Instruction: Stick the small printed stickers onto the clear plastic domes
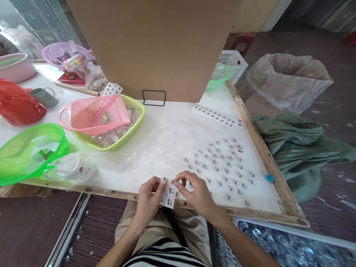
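Observation:
My left hand (151,194) is closed on a small white sticker sheet (169,196) printed with black-and-white panda-like figures, at the table's front edge. Beside it my right hand (194,189) pinches a small sticker (173,182) by the sheet's upper right side; whether it is fully off the sheet I cannot tell. To the right, several clear round pieces (219,183) lie spread over the white table (167,137), each with a small panda figure on it. Farther back lies a longer strip of sticker sheets (213,114).
A pink scoop basket (97,115) rests on a yellow-green basket (135,129) of clear pieces at left. A green basket (59,148) and plastic bag (73,167) flank it. A cardboard sheet (158,48) stands behind. A wooden rim (258,148) edges the table; a crate (294,241) of clear pieces sits below.

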{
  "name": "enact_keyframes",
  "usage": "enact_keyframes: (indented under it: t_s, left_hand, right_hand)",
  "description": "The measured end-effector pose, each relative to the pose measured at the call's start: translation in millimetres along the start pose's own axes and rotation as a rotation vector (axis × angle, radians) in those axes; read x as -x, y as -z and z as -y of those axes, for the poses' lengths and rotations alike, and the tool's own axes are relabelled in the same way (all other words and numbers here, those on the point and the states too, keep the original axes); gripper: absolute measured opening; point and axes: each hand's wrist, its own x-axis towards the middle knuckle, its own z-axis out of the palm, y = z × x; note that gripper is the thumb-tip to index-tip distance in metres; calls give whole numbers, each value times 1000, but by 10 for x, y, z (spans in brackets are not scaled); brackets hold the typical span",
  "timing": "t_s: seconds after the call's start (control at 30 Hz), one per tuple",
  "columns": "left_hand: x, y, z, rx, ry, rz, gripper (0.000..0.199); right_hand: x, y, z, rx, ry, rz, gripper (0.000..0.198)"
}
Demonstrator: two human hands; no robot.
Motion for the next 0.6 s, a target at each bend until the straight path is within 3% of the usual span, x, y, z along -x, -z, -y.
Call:
enact_keyframes:
  t_s: [0.13, 0.23, 0.43, 0.6]
  left_hand:
    - [18, -6, -18, -26, -16, -13, 44]
    - [57, -14, -70, -79, -58, -16, 43]
    - [94, -9, -141, -234, -150, 1, 43]
    - [88, 9, -146, -220, -153, 32, 41]
  right_hand:
    - [-11, 46, 22, -63, 77, -87, 10]
    - [-62, 75, 60, -177, 27, -148, 8]
    - [-132, 35, 235, -434, -70, 25, 34]
    - [-252, 206, 255, -521, -37, -74, 31]
